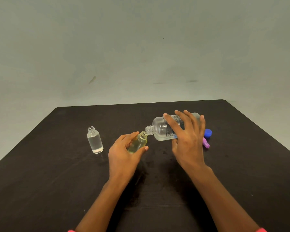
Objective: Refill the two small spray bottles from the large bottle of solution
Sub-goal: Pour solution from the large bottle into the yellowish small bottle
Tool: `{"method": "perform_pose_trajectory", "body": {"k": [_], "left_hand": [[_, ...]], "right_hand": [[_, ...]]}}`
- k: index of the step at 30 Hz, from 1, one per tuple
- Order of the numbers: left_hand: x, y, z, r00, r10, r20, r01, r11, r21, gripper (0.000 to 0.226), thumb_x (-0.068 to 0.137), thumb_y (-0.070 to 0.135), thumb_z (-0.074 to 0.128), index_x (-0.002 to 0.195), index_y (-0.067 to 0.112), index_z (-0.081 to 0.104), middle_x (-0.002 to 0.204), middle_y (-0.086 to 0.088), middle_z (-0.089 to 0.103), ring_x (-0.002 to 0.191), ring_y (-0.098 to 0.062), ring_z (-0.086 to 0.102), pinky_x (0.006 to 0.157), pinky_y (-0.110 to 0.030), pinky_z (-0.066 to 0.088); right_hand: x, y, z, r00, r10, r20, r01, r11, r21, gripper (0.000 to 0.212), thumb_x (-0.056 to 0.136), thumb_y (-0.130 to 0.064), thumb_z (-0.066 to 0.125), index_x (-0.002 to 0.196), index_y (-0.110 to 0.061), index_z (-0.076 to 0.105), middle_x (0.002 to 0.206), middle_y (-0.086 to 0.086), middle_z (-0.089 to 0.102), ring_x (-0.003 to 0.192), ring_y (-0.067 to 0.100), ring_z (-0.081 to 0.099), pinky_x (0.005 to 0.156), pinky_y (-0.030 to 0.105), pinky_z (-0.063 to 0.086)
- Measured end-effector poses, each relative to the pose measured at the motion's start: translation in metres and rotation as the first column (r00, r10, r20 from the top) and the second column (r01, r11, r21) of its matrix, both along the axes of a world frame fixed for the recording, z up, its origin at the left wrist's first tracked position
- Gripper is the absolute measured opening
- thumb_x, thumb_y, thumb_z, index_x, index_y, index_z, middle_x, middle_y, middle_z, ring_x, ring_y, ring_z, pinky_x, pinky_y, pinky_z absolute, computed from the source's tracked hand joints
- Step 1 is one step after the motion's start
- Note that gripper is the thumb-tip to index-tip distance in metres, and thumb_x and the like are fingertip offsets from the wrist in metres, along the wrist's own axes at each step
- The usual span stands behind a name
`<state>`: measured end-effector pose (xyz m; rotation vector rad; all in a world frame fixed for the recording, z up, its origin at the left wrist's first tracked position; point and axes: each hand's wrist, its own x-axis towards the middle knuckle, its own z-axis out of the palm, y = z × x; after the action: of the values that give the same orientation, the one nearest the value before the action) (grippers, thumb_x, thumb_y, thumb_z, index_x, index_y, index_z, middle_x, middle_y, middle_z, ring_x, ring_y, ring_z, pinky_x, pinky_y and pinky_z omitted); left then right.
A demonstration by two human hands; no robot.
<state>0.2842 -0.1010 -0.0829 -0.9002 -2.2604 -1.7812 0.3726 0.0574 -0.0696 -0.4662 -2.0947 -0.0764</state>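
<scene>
Pouring step. Right hand (186,139) fingers spread, wrapped over large bottle (164,129), tipped near level. Its neck meets mouth of yellowish bottle (138,144), tilted above surface (57,181), left hand (124,153) fingers curled round it. Clear bottle (95,139) stands uncapped at left, liquid inside. Next, likely: slow tilt, mouths kept aligned.

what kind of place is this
Probably a plain, staged work spot, not a lived-in room: a dark table before a bare greenish wall, with refill gear like the large bottle and blue cap.
</scene>
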Motion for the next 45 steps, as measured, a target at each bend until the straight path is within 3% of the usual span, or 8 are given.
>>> {"method": "perform_pose_trajectory", "body": {"k": [21, 38, 45], "left_hand": [[0.0021, 0.0004, 0.0020, 1.000, 0.002, 0.006, -0.002, 1.000, -0.022, 0.050, 0.064, 0.020, 0.086, 0.109, 0.031, 0.067, 0.100, 0.015, 0.066, 0.095, -0.001, 0.063, 0.091, -0.025, 0.050], [0.0043, 0.0003, 0.0030, 1.000, 0.013, 0.002, -0.013, 1.000, 0.001, 0.048, 0.064, 0.019, 0.086, 0.103, 0.037, 0.065, 0.099, 0.012, 0.067, 0.095, -0.005, 0.064, 0.090, -0.033, 0.052], [0.0033, 0.0007, 0.0009, 1.000, 0.013, 0.002, -0.013, 1.000, 0.001, 0.048, 0.064, 0.020, 0.086, 0.107, 0.030, 0.068, 0.099, 0.011, 0.068, 0.095, -0.007, 0.065, 0.090, -0.036, 0.053]], "right_hand": [[0.0001, -0.0008, 0.0001, 1.000, 0.018, -0.005, -0.018, 1.000, 0.002, 0.083, 0.060, 0.013, 0.073, 0.130, -0.025, 0.053, 0.130, 0.011, 0.054, 0.128, 0.030, 0.042, 0.113, 0.057, 0.015], [0.0001, -0.0006, -0.0006, 1.000, 0.021, -0.004, -0.021, 1.000, -0.003, 0.083, 0.059, 0.014, 0.073, 0.130, -0.025, 0.053, 0.130, 0.011, 0.055, 0.128, 0.030, 0.041, 0.113, 0.057, 0.015], [0.0004, -0.0012, 0.0003, 1.000, 0.023, 0.003, -0.023, 1.000, -0.011, 0.084, 0.059, 0.014, 0.073, 0.130, -0.025, 0.054, 0.130, 0.011, 0.054, 0.129, 0.030, 0.040, 0.113, 0.057, 0.014]]}}
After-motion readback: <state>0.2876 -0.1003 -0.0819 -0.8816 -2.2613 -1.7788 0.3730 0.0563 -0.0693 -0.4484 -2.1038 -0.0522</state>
